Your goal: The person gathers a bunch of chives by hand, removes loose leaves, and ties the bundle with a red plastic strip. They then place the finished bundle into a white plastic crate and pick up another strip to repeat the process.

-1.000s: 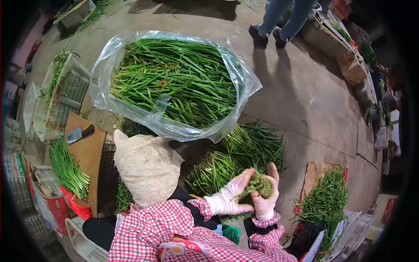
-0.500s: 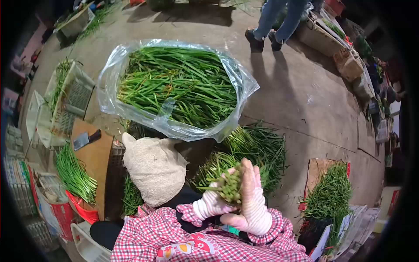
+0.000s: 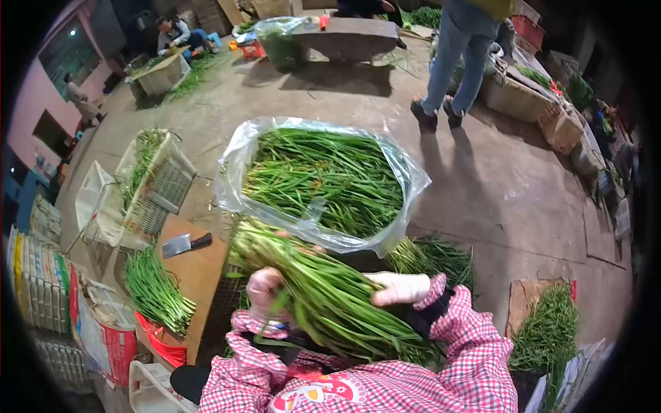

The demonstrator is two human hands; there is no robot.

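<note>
A thick bunch of long green chives point(image 3: 330, 292) lies slantwise across my lap, pale stem ends up and to the left, leaf tips down to the right. My left hand point(image 3: 265, 292), in a light glove or wrap, is closed around the stem end; part of its fingers is hidden by the stems. My right hand point(image 3: 399, 288) grips the leafy part from the right, thumb on top and fingers out of sight underneath. Just beyond, a clear plastic bag point(image 3: 231, 186) stands wide, filled with more chives point(image 3: 330, 175).
To the left, a cleaver point(image 3: 186, 244) lies on a brown board point(image 3: 200, 272) beside another chive bundle point(image 3: 155, 292). White crates point(image 3: 165, 186) stand farther left. Loose greens point(image 3: 547, 327) lie at right. A person in jeans point(image 3: 458, 62) stands ahead; another person point(image 3: 182, 38) sits far left.
The bunch has turned from end-on to lying across my lap. My right hand went from a flat palm at the stem ends to gripping the leaves. The view has tilted up.
</note>
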